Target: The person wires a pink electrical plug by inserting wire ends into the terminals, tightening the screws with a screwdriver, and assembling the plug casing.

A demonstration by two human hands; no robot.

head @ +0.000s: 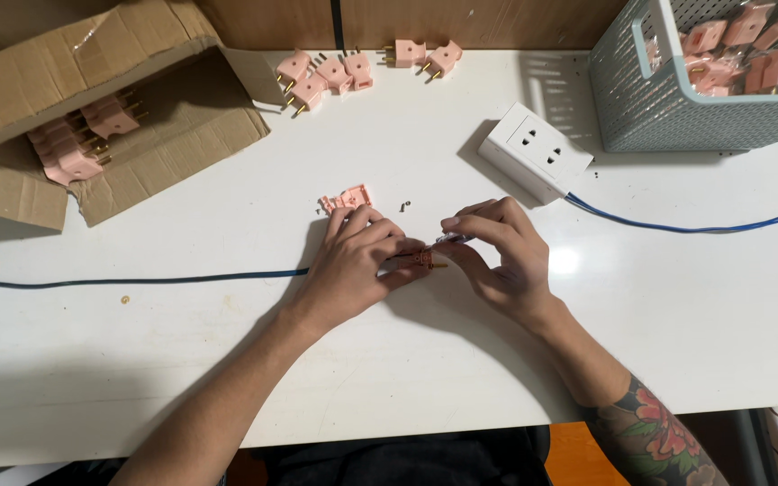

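My left hand [353, 265] presses down on a small pink plug part [422, 259] with brass prongs, in the middle of the white table [227, 360]. My right hand [497, 256] pinches a thin screwdriver [452, 238] whose tip meets that part. Just behind my left fingers lies an opened pink plug cover [346, 199], and a tiny screw [404, 206] rests beside it. A dark blue wire [137, 280] runs from the left edge under my left hand.
A torn cardboard box [92, 108] with pink plugs sits at back left. Loose pink plugs [326, 74] lie along the back edge. A white wall socket [538, 148] with a blue cable [677, 225] and a grey-blue basket [668, 99] of plugs stand at right.
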